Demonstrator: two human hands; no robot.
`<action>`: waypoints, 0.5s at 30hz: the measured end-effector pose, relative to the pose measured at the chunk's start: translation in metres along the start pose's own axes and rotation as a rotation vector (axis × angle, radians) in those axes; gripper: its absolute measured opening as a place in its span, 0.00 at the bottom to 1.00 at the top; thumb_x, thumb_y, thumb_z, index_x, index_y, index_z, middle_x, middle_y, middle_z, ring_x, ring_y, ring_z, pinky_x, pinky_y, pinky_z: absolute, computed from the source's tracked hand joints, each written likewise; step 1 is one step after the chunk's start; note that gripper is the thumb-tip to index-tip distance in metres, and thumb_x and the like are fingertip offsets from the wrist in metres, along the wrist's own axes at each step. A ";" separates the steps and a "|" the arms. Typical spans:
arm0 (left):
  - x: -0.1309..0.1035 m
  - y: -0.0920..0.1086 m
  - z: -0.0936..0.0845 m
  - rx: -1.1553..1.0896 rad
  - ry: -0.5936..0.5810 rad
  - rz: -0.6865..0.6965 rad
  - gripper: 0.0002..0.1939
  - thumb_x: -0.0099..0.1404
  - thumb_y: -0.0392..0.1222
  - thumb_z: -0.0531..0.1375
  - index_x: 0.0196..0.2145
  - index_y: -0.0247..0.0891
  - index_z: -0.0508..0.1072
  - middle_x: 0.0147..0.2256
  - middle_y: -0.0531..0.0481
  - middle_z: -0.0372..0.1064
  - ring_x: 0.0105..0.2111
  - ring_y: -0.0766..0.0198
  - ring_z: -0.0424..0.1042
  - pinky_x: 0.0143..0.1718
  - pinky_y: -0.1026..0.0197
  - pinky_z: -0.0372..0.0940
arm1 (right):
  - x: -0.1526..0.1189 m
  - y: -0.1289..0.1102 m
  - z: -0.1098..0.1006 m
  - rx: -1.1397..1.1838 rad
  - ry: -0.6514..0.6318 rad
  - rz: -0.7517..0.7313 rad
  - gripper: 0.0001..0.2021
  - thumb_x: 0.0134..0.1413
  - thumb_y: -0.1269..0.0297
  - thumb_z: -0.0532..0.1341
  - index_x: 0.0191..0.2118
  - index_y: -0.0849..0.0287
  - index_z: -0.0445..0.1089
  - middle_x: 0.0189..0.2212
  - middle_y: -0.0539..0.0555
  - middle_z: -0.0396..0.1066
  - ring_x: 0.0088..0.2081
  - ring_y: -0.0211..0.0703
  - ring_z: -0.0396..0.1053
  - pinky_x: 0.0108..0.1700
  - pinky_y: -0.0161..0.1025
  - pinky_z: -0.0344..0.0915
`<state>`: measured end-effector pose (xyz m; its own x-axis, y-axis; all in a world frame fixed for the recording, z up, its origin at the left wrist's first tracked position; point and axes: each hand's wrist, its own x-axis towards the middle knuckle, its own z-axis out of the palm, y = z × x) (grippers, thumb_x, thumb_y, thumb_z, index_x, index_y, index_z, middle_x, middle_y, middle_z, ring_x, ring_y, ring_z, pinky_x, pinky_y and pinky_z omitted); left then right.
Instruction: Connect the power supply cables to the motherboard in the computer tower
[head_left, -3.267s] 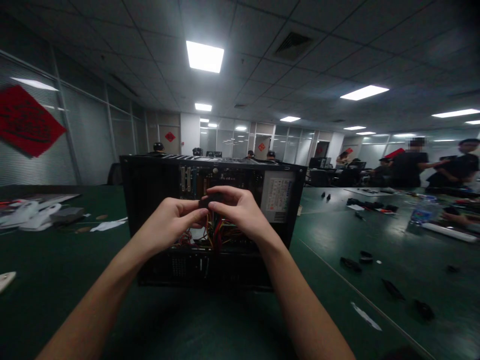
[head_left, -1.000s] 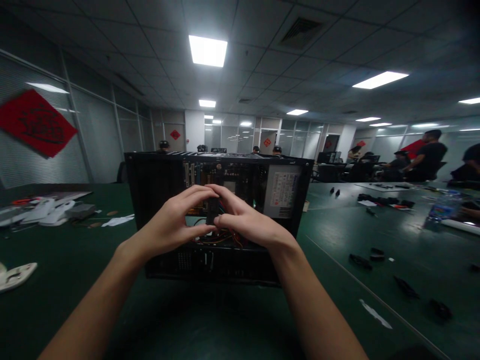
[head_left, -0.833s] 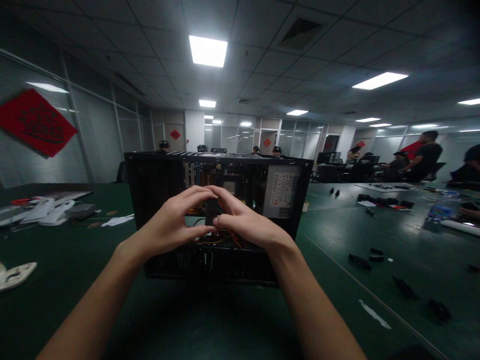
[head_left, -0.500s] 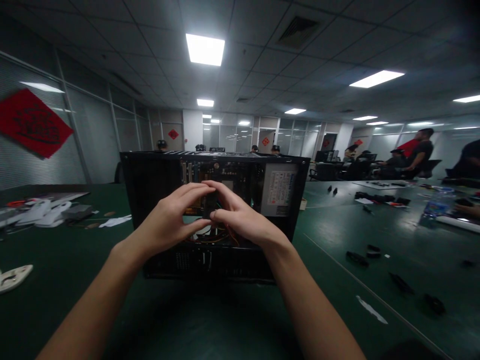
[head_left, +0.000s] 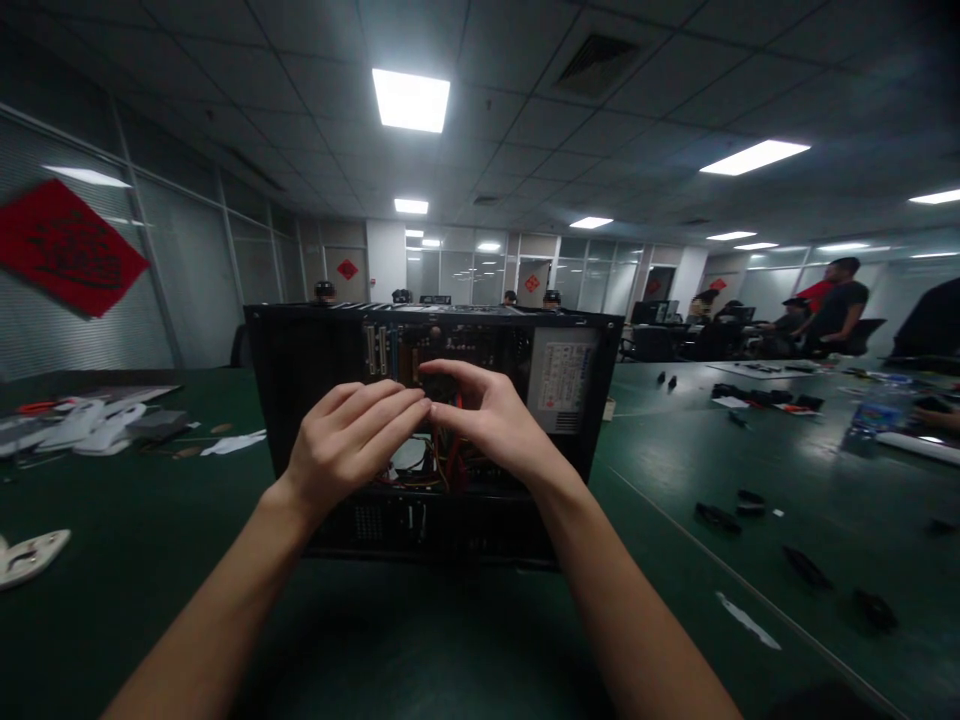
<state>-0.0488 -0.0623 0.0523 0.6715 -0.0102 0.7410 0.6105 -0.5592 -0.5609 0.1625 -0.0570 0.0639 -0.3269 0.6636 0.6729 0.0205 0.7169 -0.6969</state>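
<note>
- Through the head view I am monitoring a computer case [head_left: 465, 525], which is standing on a green table [head_left: 450, 650], open side facing the camera; both hands are working in front of that opening.
- Left hand [head_left: 349, 440]: its back is now facing me, and its fingers are lying close together, reaching toward the other hand. They are hiding the thumb, so I cannot tell whether anything is being pinched.
- Right hand [head_left: 491, 415]: thumb and index finger are standing apart in an arc, the thumb tip meeting the left fingertips. I cannot tell whether the shadowed fingers behind are holding something.
- Change: the left hand is no longer forming a wide arc opposite the right; its fingers are folding over the meeting point. The dark block is no longer showing between the hands; the left fingers may be covering it.
- Meaning: I am judging this as a change of grip, not a release, since the fingertips are staying together.
- Cables [head_left: 454, 460], some red, are now showing more openly below the fingertips, inside the case. A pale flat piece [head_left: 409, 455] is lying just beside them.
- The power supply [head_left: 566, 388] is sitting at the case's right, apart from both hands.
</note>
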 end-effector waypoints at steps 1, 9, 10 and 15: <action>-0.001 0.000 0.000 0.013 0.013 0.013 0.17 0.68 0.35 0.58 0.54 0.43 0.72 0.49 0.46 0.76 0.51 0.55 0.74 0.48 0.52 0.67 | 0.000 0.000 -0.001 -0.003 -0.004 0.001 0.23 0.52 0.64 0.65 0.55 0.57 0.71 0.53 0.55 0.72 0.53 0.48 0.69 0.58 0.47 0.64; -0.008 0.000 0.005 0.080 0.049 0.004 0.16 0.67 0.36 0.60 0.51 0.46 0.73 0.47 0.49 0.78 0.45 0.57 0.77 0.42 0.54 0.65 | -0.001 0.007 -0.001 0.064 -0.069 0.097 0.28 0.55 0.69 0.53 0.62 0.55 0.66 0.61 0.50 0.65 0.62 0.48 0.61 0.66 0.49 0.55; -0.009 -0.001 0.005 0.073 0.047 -0.021 0.15 0.67 0.37 0.60 0.51 0.47 0.73 0.46 0.50 0.78 0.44 0.57 0.77 0.42 0.54 0.65 | -0.002 0.009 -0.001 0.054 -0.079 0.071 0.28 0.56 0.70 0.52 0.63 0.53 0.65 0.61 0.49 0.65 0.62 0.47 0.61 0.66 0.49 0.55; -0.014 -0.009 0.011 0.051 0.073 -0.094 0.12 0.66 0.39 0.61 0.47 0.45 0.75 0.43 0.49 0.79 0.41 0.58 0.77 0.41 0.54 0.64 | -0.010 0.025 0.004 -0.328 -0.084 -0.291 0.31 0.57 0.78 0.47 0.65 0.52 0.62 0.64 0.54 0.58 0.65 0.43 0.55 0.68 0.47 0.51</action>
<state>-0.0587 -0.0477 0.0427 0.5792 -0.0212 0.8149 0.6910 -0.5175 -0.5046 0.1624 -0.0467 0.0392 -0.4385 0.4142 0.7976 0.2105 0.9101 -0.3569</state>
